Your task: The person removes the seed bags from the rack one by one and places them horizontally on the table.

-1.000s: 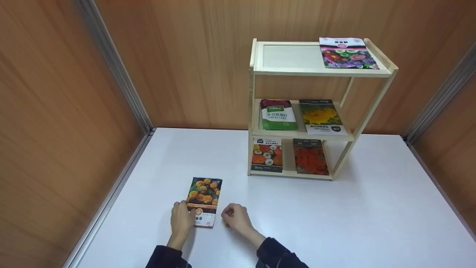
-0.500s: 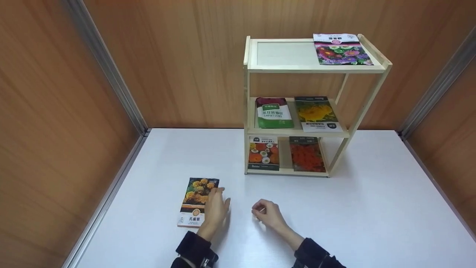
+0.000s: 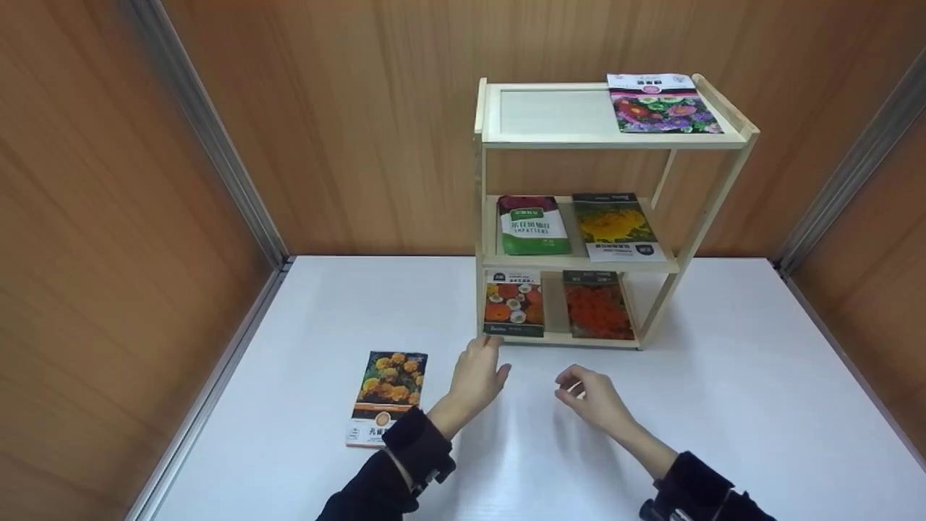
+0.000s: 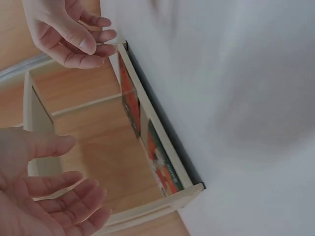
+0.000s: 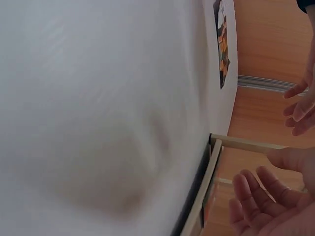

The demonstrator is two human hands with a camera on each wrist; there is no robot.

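A marigold seed packet (image 3: 387,396) lies flat on the white table (image 3: 723,420) at the front left, with no hand on it. My left hand (image 3: 483,365) hovers to its right with fingers straight, the fingertips close to the lower left corner of the wooden shelf (image 3: 481,217). My right hand (image 3: 582,391) hangs beside it with loosely curled fingers and holds nothing. In the left wrist view the left hand (image 4: 49,201) is empty and the right hand (image 4: 74,37) is relaxed. The right wrist view has the right hand (image 5: 275,196) near the shelf's base (image 5: 209,187), and the packet (image 5: 222,44) far off.
The three-tier shelf stands at the back of the table against a wooden wall. It holds an orange-and-white flower packet (image 3: 514,304) and a red one (image 3: 599,306) at the bottom, a green (image 3: 532,224) and a yellow packet (image 3: 615,226) in the middle, and a purple one (image 3: 662,103) on top.
My left hand has let go of the marigold packet and moved right and forward toward the shelf's base. The right hand has moved right and forward too. The packet stays on the table.
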